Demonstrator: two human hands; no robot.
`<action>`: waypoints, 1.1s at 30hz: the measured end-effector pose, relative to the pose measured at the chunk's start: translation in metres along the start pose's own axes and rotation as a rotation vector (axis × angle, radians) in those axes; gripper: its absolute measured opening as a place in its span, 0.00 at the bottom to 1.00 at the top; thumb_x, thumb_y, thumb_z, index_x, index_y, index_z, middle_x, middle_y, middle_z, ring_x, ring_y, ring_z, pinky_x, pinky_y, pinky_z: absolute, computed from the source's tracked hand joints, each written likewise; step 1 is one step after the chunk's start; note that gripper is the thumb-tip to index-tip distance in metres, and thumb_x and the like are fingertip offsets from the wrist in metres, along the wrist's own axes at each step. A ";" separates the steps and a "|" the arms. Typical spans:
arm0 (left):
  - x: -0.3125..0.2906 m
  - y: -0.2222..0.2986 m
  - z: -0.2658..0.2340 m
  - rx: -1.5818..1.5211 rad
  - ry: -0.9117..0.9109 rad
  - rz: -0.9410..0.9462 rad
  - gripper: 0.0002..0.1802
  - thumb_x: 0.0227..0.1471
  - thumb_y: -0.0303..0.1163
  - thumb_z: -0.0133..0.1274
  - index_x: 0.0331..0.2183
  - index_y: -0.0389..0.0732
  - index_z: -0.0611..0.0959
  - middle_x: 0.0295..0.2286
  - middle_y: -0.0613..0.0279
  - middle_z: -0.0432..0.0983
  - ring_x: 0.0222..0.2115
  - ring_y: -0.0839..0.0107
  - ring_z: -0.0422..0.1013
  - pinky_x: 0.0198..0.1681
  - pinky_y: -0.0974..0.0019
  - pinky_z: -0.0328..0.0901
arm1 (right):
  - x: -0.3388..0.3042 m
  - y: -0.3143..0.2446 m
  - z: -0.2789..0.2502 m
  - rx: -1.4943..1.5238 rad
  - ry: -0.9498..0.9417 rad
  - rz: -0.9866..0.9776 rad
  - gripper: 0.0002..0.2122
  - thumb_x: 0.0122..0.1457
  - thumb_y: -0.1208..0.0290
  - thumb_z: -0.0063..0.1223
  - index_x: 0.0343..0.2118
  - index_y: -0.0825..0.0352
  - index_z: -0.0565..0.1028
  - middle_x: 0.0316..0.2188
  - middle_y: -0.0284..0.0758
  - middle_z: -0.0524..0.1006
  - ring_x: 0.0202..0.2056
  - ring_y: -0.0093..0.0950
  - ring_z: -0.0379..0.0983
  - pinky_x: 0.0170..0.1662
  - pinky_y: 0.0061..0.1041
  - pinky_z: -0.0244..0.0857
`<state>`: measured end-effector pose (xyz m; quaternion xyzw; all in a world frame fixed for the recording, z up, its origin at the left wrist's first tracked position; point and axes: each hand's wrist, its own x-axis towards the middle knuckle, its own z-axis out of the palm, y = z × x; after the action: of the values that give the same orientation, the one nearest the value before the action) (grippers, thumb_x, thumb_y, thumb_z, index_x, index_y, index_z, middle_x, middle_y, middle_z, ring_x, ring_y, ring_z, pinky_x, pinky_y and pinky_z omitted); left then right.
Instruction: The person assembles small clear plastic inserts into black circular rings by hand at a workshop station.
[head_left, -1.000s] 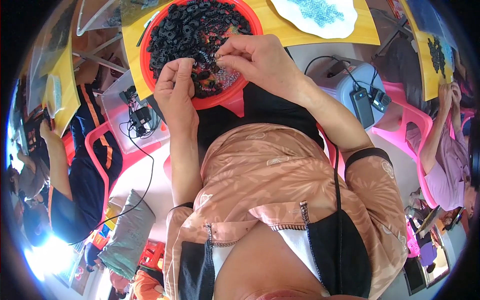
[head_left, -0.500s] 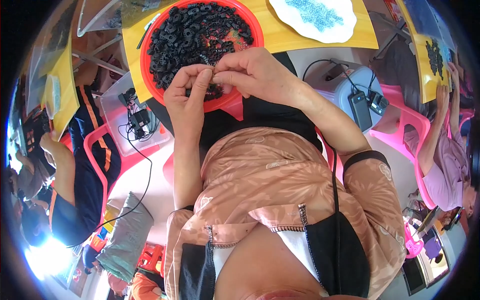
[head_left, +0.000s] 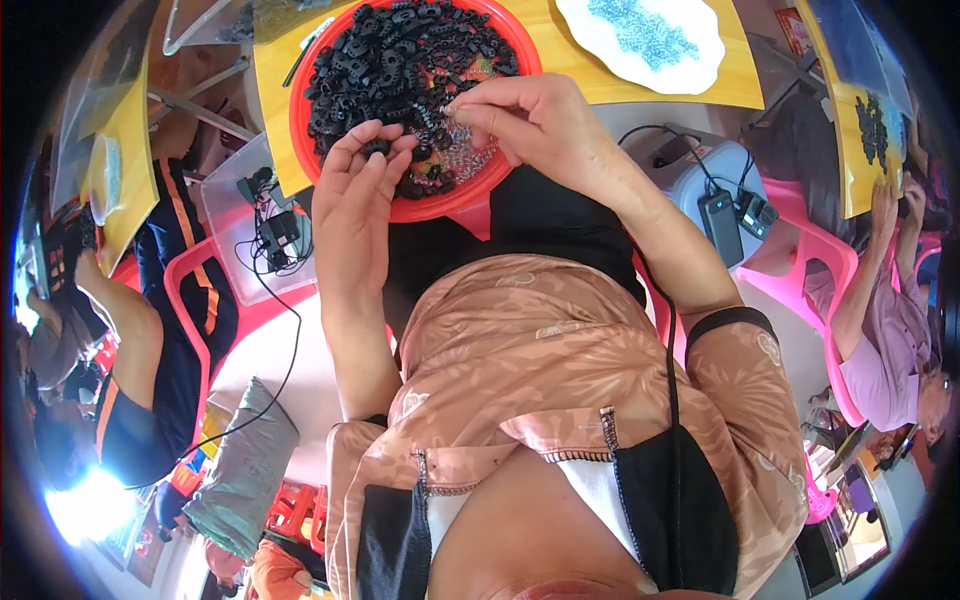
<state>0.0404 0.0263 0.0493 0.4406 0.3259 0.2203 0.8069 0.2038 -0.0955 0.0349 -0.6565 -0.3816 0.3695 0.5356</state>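
A red basin (head_left: 302, 120) filled with small black plastic parts (head_left: 372, 60) sits before me at the table's near edge. Over its near left side, my left hand (head_left: 352, 190) has its fingers curled round a small black plastic part (head_left: 377, 148). My right hand (head_left: 555, 130) is over the basin's right side, thumb and forefinger pinching a tiny silvery piece (head_left: 448, 110), too small to identify surely. Beneath that hand, small shiny bits (head_left: 465, 160) lie on the basin's patterned bottom.
A white scalloped plate (head_left: 690, 78) of small bluish pieces stands on the yellow table (head_left: 610, 92) to the right. Clear bins with cables and chargers (head_left: 275, 235) flank me; a black cable hangs by my right side. Other people sit at tables on both sides.
My hands have come apart. The left moved slightly left with the black part, fingers loosened; the right moved farther over the basin, pinching a silvery piece.
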 end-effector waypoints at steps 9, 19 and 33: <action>0.000 -0.002 -0.004 0.018 -0.035 0.008 0.17 0.57 0.23 0.47 0.48 0.30 0.71 0.42 0.49 0.74 0.41 0.67 0.74 0.45 0.73 0.69 | 0.001 -0.005 0.002 -0.056 0.039 -0.020 0.07 0.58 0.71 0.51 0.34 0.69 0.78 0.18 0.35 0.76 0.21 0.22 0.74 0.25 0.21 0.67; 0.000 -0.014 -0.008 -0.070 0.007 -0.018 0.14 0.53 0.23 0.54 0.44 0.33 0.78 0.35 0.58 0.78 0.32 0.77 0.74 0.36 0.79 0.69 | -0.006 -0.016 0.017 -0.148 0.057 -0.235 0.06 0.55 0.72 0.54 0.32 0.69 0.78 0.23 0.40 0.78 0.26 0.35 0.77 0.29 0.26 0.69; -0.008 -0.017 -0.020 0.136 -0.180 -0.034 0.11 0.52 0.24 0.54 0.40 0.34 0.80 0.28 0.64 0.77 0.27 0.80 0.71 0.32 0.77 0.65 | -0.013 -0.030 0.013 -0.071 -0.149 0.067 0.05 0.53 0.74 0.55 0.29 0.70 0.77 0.24 0.38 0.79 0.27 0.26 0.77 0.31 0.24 0.69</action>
<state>0.0217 0.0239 0.0297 0.5069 0.2738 0.1437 0.8047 0.1832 -0.0970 0.0634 -0.6582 -0.4110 0.4215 0.4692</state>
